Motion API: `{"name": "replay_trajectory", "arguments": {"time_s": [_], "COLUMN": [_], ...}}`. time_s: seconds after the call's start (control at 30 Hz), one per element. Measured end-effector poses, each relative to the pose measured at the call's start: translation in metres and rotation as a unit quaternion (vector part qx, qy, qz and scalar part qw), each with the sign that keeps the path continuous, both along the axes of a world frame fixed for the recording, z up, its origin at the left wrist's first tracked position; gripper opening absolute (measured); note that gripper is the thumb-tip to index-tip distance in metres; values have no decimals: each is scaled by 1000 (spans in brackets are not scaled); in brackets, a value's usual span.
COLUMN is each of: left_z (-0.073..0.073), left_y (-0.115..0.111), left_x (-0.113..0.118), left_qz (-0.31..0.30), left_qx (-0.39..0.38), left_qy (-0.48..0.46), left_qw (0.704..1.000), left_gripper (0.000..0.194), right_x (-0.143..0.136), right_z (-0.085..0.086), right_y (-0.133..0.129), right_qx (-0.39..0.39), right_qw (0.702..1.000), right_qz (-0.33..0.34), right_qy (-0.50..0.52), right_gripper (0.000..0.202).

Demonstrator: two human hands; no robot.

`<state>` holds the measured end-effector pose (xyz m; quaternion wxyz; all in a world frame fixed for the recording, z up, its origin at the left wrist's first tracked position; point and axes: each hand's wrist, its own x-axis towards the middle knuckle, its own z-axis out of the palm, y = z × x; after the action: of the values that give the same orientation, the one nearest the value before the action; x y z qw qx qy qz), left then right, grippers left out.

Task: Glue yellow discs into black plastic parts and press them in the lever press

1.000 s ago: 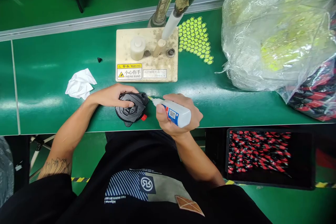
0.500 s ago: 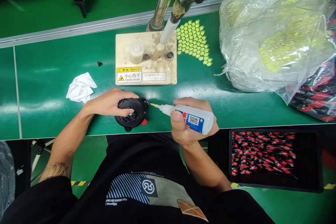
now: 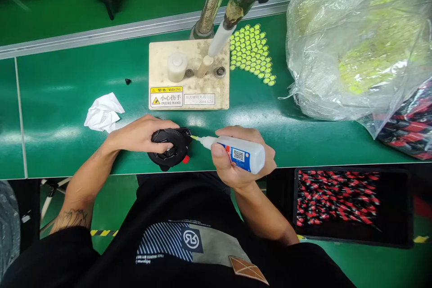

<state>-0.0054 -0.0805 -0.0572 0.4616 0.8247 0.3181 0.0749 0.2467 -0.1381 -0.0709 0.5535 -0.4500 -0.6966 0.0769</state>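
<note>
My left hand (image 3: 145,135) is closed on a round black device (image 3: 178,146) with a small red knob (image 3: 186,159), near the front edge of the green bench. Its thumb lies across the device's top. In my right hand (image 3: 232,162) I grip a white squeeze bottle (image 3: 258,157) of the glue-bottle kind, with a blue and red label and a QR code. The bottle is tilted to the left. Its yellowish tip is at the small lug on the device's right side; whether it touches, I cannot tell. My fingers hide much of the device's left part.
Behind my hands stands a press with a cream base plate (image 3: 189,96). Yellow-green round pieces (image 3: 251,51) lie beside it. A plastic bag (image 3: 317,67) fills the right. Crumpled tissue (image 3: 104,112) and a small black piece (image 3: 128,82) lie left. A black tray (image 3: 393,207) holds red-black parts below.
My right hand has moved the bottle slightly left, bringing its tip up to the device's lug. My left hand and the device have hardly moved.
</note>
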Motion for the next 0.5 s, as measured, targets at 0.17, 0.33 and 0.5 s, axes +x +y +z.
{"name": "replay_trajectory", "arguments": {"time_s": [0.17,0.33,0.5], "left_z": [0,0,0], "left_y": [0,-1,-1], "left_x": [0,-1,-1], "left_qz": [2,2,2], "left_qx": [6,7,6], "left_qy": [3,5,9], "left_qw": [1000,1000,1000], "left_gripper": [34,34,34], "right_x": [-1,-1,0], "right_z": [2,2,2], "right_y": [1,2,0], "right_qx": [1,-2,-1], "right_qw": [1000,1000,1000], "right_qz": [12,12,22], "right_qy": [3,6,-1], "right_gripper": [8,8,8]}}
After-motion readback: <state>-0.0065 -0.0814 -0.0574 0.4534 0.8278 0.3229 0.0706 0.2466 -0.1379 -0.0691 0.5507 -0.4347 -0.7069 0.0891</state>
